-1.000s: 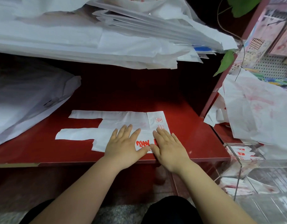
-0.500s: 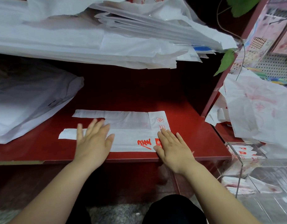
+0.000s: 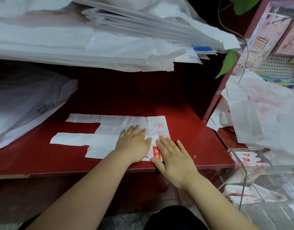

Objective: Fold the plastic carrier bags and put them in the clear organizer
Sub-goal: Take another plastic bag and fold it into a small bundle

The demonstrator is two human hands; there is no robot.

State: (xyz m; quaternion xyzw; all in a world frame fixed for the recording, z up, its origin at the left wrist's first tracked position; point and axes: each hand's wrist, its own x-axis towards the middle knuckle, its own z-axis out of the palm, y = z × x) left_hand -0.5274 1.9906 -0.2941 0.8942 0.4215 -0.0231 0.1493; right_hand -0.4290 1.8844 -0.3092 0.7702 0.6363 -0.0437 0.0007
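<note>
Since half a second ago, the left hand (image 3: 133, 144) has been brought back from the handle end of the carrier bag (image 3: 109, 125) to the bag's right part, where it is now laid just beside the right hand (image 3: 172, 156). The right hand has been kept at the bag's right end, over the near corner. The grip of both hands is wide: the fingers are held straight and pressed flat on the plastic, and nothing is clasped.

The bag is spread flat on the red shelf (image 3: 192, 135), near its front edge, with the two handle strips stretched away to the left.

A red triangular mark is printed on the bag's right end, with lines of small red print beneath it that are too fine to be read. A red block with white characters is seen between the two hands, partly covered by the right hand.

The clear organizer (image 3: 245, 173) is placed to the right of the bag, below shelf level, and folded bags (image 3: 245, 159) with red print are held in it.
</note>
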